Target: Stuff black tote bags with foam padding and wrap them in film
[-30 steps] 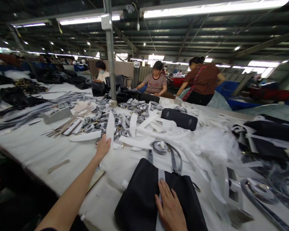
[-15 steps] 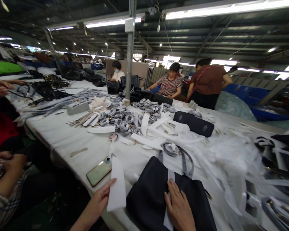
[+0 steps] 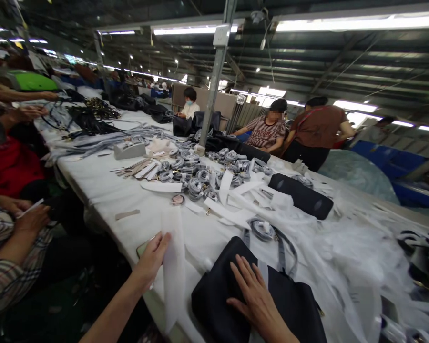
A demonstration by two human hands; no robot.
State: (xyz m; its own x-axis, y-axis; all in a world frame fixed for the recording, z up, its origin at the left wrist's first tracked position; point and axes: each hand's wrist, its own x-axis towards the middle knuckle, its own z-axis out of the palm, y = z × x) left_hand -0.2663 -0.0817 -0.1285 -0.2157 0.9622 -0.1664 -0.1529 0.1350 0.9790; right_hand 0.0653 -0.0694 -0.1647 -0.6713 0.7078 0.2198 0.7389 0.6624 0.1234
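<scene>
My left hand (image 3: 152, 259) grips a long white foam strip (image 3: 174, 267) that hangs down over the near table edge. My right hand (image 3: 254, 297) lies flat, fingers spread, on a black bag (image 3: 218, 297) at the front of the white table (image 3: 107, 193). The bag's grey strap with a coiled end (image 3: 262, 229) lies just beyond it. A phone (image 3: 141, 247) peeks out from under my left hand.
Coiled grey straps (image 3: 196, 174) and white strips (image 3: 232, 214) are heaped mid-table, with another black bag (image 3: 302, 197) beyond. Crumpled white wrapping (image 3: 350, 247) covers the right side. A steel post (image 3: 212, 90) stands at the back. Seated people work at left (image 3: 14, 238) and across the table (image 3: 268, 131).
My left hand drew the white strip back from the pile to the near table edge, and it now hangs lower. My right hand stayed on the black bag. The view swung left.
</scene>
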